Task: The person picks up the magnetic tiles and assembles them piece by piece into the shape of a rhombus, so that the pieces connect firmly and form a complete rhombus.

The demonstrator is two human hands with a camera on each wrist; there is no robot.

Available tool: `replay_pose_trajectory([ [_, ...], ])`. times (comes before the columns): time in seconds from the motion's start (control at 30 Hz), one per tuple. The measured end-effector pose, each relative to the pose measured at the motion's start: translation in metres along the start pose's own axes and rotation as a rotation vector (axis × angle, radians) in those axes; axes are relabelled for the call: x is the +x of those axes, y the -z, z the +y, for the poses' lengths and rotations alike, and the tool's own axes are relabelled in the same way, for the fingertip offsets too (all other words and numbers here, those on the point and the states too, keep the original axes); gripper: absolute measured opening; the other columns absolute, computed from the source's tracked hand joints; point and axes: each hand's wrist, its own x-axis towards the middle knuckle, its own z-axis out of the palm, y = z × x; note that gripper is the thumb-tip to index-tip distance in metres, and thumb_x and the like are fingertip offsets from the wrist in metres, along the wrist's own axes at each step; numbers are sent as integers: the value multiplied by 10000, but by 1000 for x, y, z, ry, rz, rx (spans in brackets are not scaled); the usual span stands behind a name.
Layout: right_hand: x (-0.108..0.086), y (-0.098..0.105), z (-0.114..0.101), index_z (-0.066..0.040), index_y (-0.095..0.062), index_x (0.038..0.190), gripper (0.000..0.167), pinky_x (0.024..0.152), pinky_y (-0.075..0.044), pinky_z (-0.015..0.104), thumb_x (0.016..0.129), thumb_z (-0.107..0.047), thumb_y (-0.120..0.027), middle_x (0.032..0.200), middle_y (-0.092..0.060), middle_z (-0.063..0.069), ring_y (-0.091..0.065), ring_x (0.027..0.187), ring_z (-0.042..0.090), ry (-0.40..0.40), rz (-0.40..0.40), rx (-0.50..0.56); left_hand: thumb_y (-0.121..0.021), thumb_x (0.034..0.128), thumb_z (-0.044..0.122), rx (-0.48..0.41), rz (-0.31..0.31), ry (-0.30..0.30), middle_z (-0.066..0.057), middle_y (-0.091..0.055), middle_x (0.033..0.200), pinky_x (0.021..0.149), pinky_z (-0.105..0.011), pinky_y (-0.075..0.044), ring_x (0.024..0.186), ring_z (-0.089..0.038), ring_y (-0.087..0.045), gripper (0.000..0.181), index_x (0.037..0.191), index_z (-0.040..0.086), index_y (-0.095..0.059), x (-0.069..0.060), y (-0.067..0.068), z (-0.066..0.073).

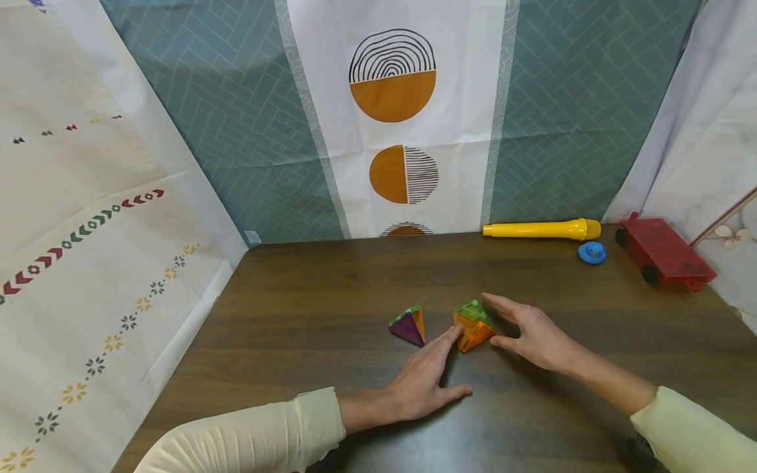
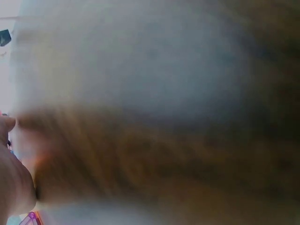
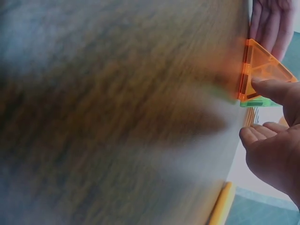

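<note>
An orange and green pyramid of translucent magnetic tiles [image 1: 474,328] stands on the table between the two hands. My left hand [image 1: 417,382] lies low over the table with straight fingers, their tips at the pyramid's left side. To the right, my right hand [image 1: 539,336] is spread, thumb and fingers apart; its thumb tip is at the orange tile, and whether it presses there I cannot tell. The right wrist view shows this thumb in front of the orange face [image 3: 265,68]. Left of the pyramid sits a smaller purple, orange and green one [image 1: 408,327], touched by neither hand.
Along the back edge of the brown table [image 1: 284,335] lies a yellow toy microphone [image 1: 538,229]. A small blue toy [image 1: 591,253] and a red toy wagon [image 1: 668,253] are at the back right. Patterned cloths [image 1: 236,118] hang behind and beside the table.
</note>
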Motion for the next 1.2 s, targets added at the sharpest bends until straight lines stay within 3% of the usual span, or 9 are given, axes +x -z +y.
replay_pose_trajectory([
  [0.2, 2, 0, 5, 57, -369, 1605, 841, 1094, -433, 597, 905, -3, -832, 1620, -406, 298, -486, 1412, 511, 41, -21, 60, -786, 994, 336, -4, 106, 21, -132, -430, 1648, 1203, -417, -397, 1497, -240, -443, 884, 1660, 50, -279, 5, 1, 5],
  [0.4, 7, 1, 9, -20, -289, 1661, 934, 1142, -366, 615, 901, 6, -832, 1691, -321, 233, -386, 1496, 486, 118, -66, 179, -803, 985, 271, 3, 186, 13, -92, -558, 1528, 1135, -357, -470, 1368, -201, -565, 749, 1580, 50, -406, 16, 1, 8],
  [0.67, 15, -1, 15, -88, -334, 1653, 868, 1148, -335, 692, 932, -39, -815, 1686, -338, 218, -356, 1507, 506, 153, -128, 277, -791, 993, 244, 51, 186, 31, -47, -633, 1374, 964, -232, -506, 1118, -139, -604, 601, 1505, 77, -523, 32, -3, 11],
  [0.87, 21, -3, 18, -95, -380, 1627, 823, 1175, -290, 678, 933, -71, -820, 1679, -359, 200, -310, 1534, 496, 159, -155, 320, -772, 1005, 215, 79, 198, 17, -43, -676, 1271, 845, -189, -491, 1000, -125, -592, 473, 1429, 74, -617, 41, -5, 7],
  [1.2, 24, -9, 20, 8, -441, 1518, 666, 1168, -296, 673, 954, -49, -790, 1628, -414, 259, -379, 1507, 478, 189, -174, 375, -737, 1026, 181, 95, 174, 4, -32, -695, 1199, 838, -200, -518, 982, -88, -619, 289, 1293, 74, -711, 46, -6, 3],
])
